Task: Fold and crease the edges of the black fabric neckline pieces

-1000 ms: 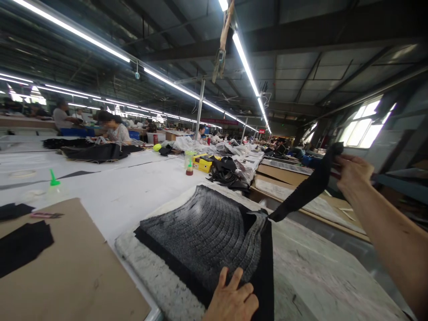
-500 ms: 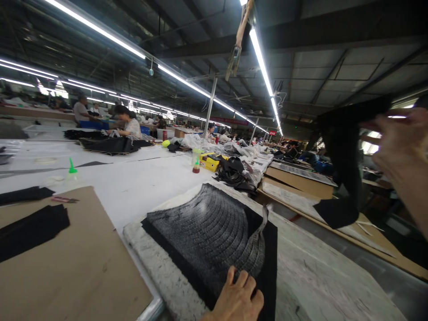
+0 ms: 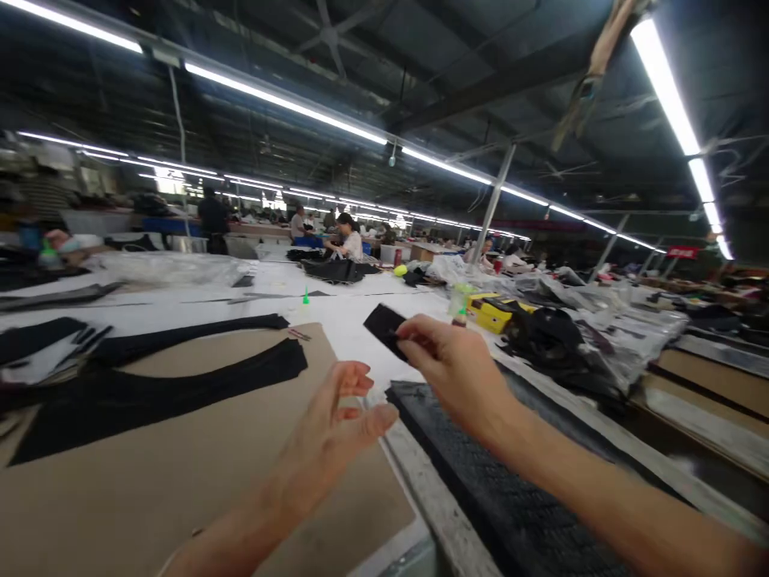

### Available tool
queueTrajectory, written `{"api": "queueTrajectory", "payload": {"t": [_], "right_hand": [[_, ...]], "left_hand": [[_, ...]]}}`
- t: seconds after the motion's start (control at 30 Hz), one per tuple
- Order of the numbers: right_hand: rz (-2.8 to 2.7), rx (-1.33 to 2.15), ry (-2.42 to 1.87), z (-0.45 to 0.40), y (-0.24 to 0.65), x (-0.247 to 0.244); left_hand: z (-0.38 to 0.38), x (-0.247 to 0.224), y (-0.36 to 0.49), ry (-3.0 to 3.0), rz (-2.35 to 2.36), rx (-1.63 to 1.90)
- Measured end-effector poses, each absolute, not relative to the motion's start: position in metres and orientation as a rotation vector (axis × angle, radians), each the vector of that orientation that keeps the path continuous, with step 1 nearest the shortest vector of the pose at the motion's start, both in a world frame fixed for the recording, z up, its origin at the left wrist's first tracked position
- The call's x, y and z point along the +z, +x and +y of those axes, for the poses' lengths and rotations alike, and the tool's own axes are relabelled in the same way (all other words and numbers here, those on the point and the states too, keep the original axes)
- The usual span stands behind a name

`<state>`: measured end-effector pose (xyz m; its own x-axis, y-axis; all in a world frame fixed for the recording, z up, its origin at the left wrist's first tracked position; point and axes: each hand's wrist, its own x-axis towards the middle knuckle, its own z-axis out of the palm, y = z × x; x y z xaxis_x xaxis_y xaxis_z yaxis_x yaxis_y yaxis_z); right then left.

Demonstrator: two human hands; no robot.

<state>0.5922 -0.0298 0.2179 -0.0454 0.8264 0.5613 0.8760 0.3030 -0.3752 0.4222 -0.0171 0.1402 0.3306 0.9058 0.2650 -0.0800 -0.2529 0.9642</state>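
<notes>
We're in a big workshop, i.e. a factory floor. Above our right-hand fingers [image 3: 420,327], long rows of tube lights [image 3: 288,106] run under a dark, beamed roof [image 3: 228,32]. Left of the fingers, dark cut pcs [image 3: 204,390] lie on a tan board [image 3: 180,481]. Beyond the fingertips there's a lg. white worktable [image 3: 342,308], w/ a co-worker [image 3: 350,243] at its far side. Right of them: a yellow box [image 3: 489,314], dark mat'l [image 3: 558,344] heaped up & clear plastic [image 3: 601,290].
</notes>
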Motion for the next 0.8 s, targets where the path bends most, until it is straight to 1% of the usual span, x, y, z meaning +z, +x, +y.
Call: {"api": "queueTrajectory", "payload": {"t": [0.1,0.23,0.3,0.43,0.6,0.8], "right_hand": [[-2.010,0.129,-1.402,-0.001,0.519,0.199],[-2.155,0.333,-1.245,0.020,0.431,0.167],[-2.219,0.439,-1.163,0.023,0.392,0.146],[-2.286,0.703,-0.996,0.019,0.326,0.106],[-2.269,0.999,-0.811,0.017,0.282,0.073],[-2.273,1.106,-0.727,0.030,0.268,0.063]], "left_hand": [[-0.010,0.132,0.366,1.424,1.017,1.241],[-0.008,0.098,0.292,1.270,1.186,1.272],[-0.018,0.080,0.258,1.197,1.235,1.279],[-0.049,0.054,0.204,1.125,1.347,1.422],[-0.067,0.037,0.149,0.989,1.770,1.625],[-0.069,0.034,0.107,1.089,2.135,1.664]]}}
